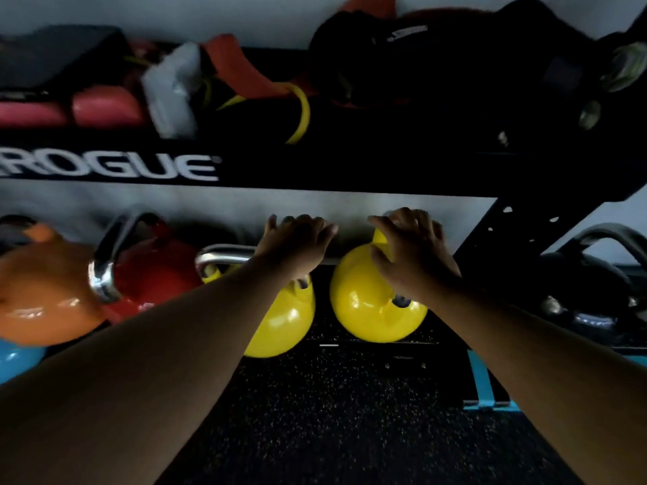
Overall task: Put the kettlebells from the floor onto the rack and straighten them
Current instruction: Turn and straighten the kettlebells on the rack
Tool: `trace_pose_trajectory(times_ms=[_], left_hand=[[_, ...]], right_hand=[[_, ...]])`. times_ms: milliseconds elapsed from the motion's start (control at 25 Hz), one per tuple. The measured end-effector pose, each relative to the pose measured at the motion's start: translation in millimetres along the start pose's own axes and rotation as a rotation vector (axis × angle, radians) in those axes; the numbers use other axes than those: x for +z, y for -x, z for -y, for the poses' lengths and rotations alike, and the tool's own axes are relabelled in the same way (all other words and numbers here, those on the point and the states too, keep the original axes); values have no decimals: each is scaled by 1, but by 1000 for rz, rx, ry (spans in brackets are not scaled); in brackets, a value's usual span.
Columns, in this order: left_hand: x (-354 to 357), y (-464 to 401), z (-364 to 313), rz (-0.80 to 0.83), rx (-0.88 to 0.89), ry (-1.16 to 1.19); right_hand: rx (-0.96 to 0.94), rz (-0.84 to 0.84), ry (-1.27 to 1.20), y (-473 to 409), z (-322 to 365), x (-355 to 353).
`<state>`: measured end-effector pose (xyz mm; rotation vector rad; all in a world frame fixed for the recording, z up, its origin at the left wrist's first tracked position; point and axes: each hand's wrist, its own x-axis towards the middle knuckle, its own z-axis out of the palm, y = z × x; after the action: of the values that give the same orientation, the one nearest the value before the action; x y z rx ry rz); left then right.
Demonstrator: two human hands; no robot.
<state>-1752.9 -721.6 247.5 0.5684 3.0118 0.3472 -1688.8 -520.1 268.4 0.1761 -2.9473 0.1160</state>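
Black steel rack (350,176) on speckled rubber floor (332,414). Lower shelf, left to right: orange kettlebell (45,292), red kettlebell (154,274), two glossy yellow kettlebells (283,323) (364,302). Left hand (297,246) rests on one steel handle, fingers loosely spread; right hand (413,253) cups the other, fingers curled and parted.

Two glossy yellow kettlebells (371,302) (283,320) sit side by side on the black rack (350,169) shelf, steel handles up, next to red (154,274) and orange (45,292) ones.
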Motion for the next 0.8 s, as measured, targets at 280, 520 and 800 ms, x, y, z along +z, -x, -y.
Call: trace_pose_trajectory(times_ms=[280,520,800], left_hand=[[-21,52,66,-53,-86,-12],[-9,86,129,-85,-151,256],[20,83,109,-134,-544,745]], right_hand=[[-72,70,-98,-17,95,20],[-6,210,-306,-27,150,48],[187,205,-525,-36,163,44]])
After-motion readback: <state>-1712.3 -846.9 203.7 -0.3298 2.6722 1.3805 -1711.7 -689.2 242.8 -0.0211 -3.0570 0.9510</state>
